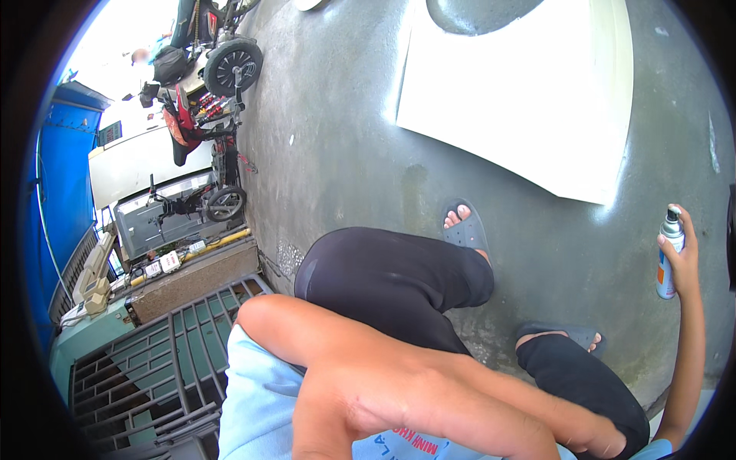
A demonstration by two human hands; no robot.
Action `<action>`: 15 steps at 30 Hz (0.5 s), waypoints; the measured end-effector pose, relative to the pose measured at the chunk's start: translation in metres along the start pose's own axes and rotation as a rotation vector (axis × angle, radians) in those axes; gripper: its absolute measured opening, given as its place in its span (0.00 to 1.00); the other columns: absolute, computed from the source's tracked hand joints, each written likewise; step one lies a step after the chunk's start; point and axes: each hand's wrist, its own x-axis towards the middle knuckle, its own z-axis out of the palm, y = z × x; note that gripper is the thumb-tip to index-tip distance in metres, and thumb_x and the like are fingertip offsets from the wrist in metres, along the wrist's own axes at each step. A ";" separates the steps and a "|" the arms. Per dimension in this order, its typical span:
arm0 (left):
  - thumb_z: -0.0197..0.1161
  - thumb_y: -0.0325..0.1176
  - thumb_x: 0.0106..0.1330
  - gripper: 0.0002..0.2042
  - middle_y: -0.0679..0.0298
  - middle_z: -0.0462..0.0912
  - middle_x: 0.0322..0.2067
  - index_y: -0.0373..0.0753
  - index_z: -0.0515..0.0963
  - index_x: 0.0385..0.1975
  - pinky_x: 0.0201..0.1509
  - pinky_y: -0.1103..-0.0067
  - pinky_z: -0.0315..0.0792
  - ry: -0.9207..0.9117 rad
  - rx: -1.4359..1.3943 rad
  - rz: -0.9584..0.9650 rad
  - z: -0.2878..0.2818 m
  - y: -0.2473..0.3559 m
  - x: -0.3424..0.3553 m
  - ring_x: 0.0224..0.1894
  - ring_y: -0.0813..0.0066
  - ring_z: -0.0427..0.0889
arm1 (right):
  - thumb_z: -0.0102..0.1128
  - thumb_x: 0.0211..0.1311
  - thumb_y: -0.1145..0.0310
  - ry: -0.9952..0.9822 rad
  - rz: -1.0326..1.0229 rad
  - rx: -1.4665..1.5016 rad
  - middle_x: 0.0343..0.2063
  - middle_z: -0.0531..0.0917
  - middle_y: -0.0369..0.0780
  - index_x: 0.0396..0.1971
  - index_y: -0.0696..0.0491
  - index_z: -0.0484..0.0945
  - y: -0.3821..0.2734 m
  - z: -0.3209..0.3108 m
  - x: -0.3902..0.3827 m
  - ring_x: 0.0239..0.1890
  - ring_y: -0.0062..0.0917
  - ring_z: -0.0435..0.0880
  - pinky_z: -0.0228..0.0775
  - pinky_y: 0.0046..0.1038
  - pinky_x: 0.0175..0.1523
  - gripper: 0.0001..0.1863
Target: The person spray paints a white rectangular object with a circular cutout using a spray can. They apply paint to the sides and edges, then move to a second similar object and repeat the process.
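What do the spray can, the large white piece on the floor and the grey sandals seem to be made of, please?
Spray can: probably thin metal with a smooth printed finish, judging by its cylindrical body.
White piece: possibly painted metal or plastic, looking smooth, but glare hides its surface.
Sandals: likely matte moulded rubber or foam, given the thick, dull strap.

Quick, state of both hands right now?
Left hand: looks open, nothing visible in it, palm hidden.
Right hand: closed, holding a spray can.
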 end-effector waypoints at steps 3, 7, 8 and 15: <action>0.62 0.58 0.77 0.30 0.33 0.78 0.57 0.29 0.82 0.49 0.58 0.55 0.80 0.022 0.008 -0.001 0.007 -0.001 -0.006 0.55 0.38 0.84 | 0.70 0.62 0.57 0.006 -0.035 -0.008 0.56 0.79 0.40 0.72 0.48 0.72 -0.006 0.008 0.004 0.54 0.27 0.79 0.72 0.32 0.61 0.37; 0.62 0.58 0.76 0.29 0.34 0.77 0.58 0.30 0.82 0.48 0.59 0.56 0.79 0.020 -0.036 0.031 0.007 -0.014 -0.009 0.56 0.40 0.84 | 0.71 0.62 0.57 0.060 -0.006 0.034 0.51 0.80 0.38 0.71 0.46 0.73 -0.011 0.001 0.002 0.48 0.24 0.80 0.75 0.30 0.55 0.36; 0.62 0.58 0.76 0.29 0.35 0.77 0.58 0.30 0.82 0.48 0.59 0.56 0.79 0.018 -0.045 0.038 0.009 -0.019 -0.010 0.56 0.41 0.84 | 0.71 0.62 0.57 0.061 -0.019 0.038 0.51 0.80 0.39 0.71 0.46 0.73 -0.011 0.003 0.003 0.48 0.24 0.80 0.75 0.30 0.55 0.36; 0.62 0.58 0.76 0.28 0.38 0.77 0.61 0.32 0.82 0.46 0.61 0.58 0.78 0.025 -0.113 0.098 0.016 -0.029 -0.010 0.57 0.45 0.84 | 0.73 0.63 0.60 0.042 -0.043 0.063 0.50 0.81 0.39 0.70 0.46 0.74 -0.006 0.001 -0.005 0.49 0.25 0.80 0.75 0.30 0.55 0.35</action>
